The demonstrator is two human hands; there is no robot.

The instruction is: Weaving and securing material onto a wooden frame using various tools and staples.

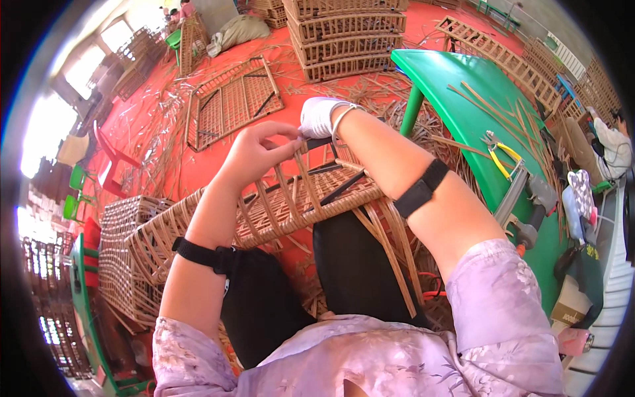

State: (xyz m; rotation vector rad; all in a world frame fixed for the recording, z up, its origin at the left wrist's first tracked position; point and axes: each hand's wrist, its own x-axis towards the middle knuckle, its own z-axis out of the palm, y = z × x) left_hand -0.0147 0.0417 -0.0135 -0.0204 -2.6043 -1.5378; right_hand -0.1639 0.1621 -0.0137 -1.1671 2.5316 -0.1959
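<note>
Two hands meet over the upright strands of a half-open cane basket (311,195); the bare left hand (251,153) has thumb and forefinger drawn narrow, apparently pinching the tip of a cane strand (305,175), a light hold that would suit so thin a piece; the gloved right hand (321,119) is curled just beside it, but whether its fingers grip anything I cannot tell, since the glove hides their tips; only this hand wears white cloth, perhaps to spare the skin from rough cane.

The basket lies across the thighs in black trousers (344,258), which seem to act as a stand, leaving both hands free for the strands; loose cane ends (390,248) hang over the right thigh; another closely woven basket (132,228) sits by the left leg.

To the right, a green desk (440,69) carries yellow-handled pliers (506,160) and loose cane strips (486,109), likely set there to be within reach; beyond the hands, a flat cane frame (235,102) lies on the red floor (165,169) among scraps; farther off, cane trays (347,41) are stacked, presumably to save room.
</note>
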